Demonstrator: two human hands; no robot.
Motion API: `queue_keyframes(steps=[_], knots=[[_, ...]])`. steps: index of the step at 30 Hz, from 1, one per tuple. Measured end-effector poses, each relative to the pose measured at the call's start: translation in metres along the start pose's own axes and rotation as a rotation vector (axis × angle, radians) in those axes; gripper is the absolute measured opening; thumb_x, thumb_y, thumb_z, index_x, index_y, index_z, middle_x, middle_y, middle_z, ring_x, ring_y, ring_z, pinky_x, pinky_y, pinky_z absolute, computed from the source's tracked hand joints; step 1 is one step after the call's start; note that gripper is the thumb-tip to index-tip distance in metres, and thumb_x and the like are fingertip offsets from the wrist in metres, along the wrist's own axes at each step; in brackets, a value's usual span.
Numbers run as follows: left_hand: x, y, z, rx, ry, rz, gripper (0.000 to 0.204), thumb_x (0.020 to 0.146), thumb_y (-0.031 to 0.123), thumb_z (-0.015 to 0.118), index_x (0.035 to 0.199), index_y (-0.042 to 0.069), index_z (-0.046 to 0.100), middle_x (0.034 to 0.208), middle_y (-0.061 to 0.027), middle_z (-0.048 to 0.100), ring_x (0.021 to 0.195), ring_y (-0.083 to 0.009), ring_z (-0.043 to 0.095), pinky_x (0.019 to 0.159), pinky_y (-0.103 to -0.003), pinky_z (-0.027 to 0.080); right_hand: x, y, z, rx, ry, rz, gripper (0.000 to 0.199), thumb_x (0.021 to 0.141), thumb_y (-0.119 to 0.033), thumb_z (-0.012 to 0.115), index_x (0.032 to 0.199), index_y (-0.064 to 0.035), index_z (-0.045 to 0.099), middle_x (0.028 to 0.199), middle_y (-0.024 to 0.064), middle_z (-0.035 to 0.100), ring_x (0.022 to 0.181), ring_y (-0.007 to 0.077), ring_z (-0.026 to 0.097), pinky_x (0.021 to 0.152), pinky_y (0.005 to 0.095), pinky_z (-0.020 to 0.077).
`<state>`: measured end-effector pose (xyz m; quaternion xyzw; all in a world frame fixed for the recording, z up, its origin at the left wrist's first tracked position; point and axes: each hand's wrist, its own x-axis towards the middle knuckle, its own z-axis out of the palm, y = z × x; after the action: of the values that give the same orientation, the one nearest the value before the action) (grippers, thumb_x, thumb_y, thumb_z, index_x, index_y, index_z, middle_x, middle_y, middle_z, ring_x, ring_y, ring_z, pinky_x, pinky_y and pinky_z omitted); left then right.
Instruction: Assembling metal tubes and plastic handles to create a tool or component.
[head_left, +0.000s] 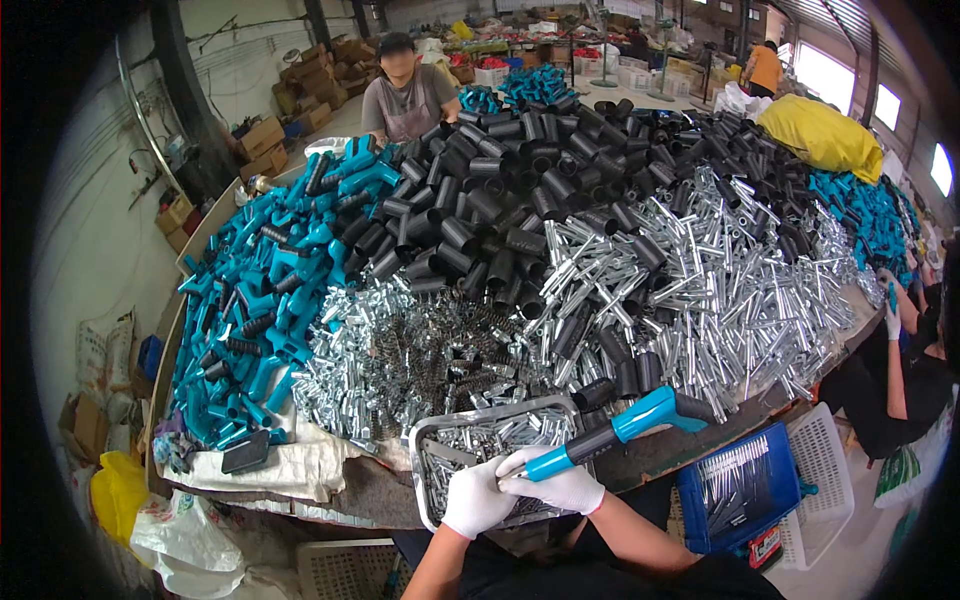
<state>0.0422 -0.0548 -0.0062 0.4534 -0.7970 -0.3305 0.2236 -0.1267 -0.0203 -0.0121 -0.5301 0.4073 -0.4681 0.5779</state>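
In white gloves, both my hands meet over a metal tray [421, 478] of small silver parts at the table's near edge. My right hand [560, 489] is closed around the narrow end of a teal and black pistol-shaped tool body [592, 444]. The tool slants up to the right, its angled handle at the far end. My left hand [477, 499] is closed at the tool's near tip, its fingertips pinched together. What lies between them is too small to make out. Just beyond the tray are springs and short metal fittings [400, 345].
Heaped on the table are teal housings [262, 300], black sleeves [520, 190] and silver rods [690, 290]. A blue bin [738, 485] of metal rods stands lower right, beside a white basket [828, 480]. One co-worker [408, 88] is across the table; another's gloved hand [892, 318] is at right.
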Motion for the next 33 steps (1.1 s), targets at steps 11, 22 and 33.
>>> queue_keyframes(steps=[11,22,33], knots=[[0.001,-0.004,0.002,0.004,0.002,0.018,0.017,0.079,0.023,0.068,0.091,0.011,0.068,0.074,-0.0193,0.067,0.071,-0.0404,0.067,0.064,-0.046,0.054,0.001,0.004,0.000,-0.004,0.013,-0.006,0.018,0.087,-0.007,0.074,0.103,-0.0008,0.071,0.097,0.0054,0.072,0.091,0.0101,0.067,0.082,0.0257,0.0537],[0.000,-0.001,0.001,0.007,0.019,0.038,0.017,0.080,0.024,0.068,0.091,0.011,0.069,0.076,-0.0182,0.068,0.073,-0.0398,0.067,0.064,-0.046,0.054,-0.001,0.005,0.001,0.041,-0.007,0.008,0.017,0.088,-0.009,0.074,0.103,-0.0015,0.071,0.098,0.0060,0.072,0.093,0.0113,0.067,0.083,0.0275,0.0534],[-0.015,0.014,-0.013,-0.113,0.270,0.194,0.033,0.070,0.009,0.076,0.103,0.009,0.074,0.080,-0.0128,0.072,0.071,-0.0272,0.072,0.064,-0.032,0.056,-0.014,-0.045,0.007,-0.214,-0.028,-0.230,0.030,0.083,-0.016,0.080,0.109,-0.0050,0.070,0.094,0.0067,0.071,0.093,0.0191,0.068,0.083,0.0323,0.0534]])
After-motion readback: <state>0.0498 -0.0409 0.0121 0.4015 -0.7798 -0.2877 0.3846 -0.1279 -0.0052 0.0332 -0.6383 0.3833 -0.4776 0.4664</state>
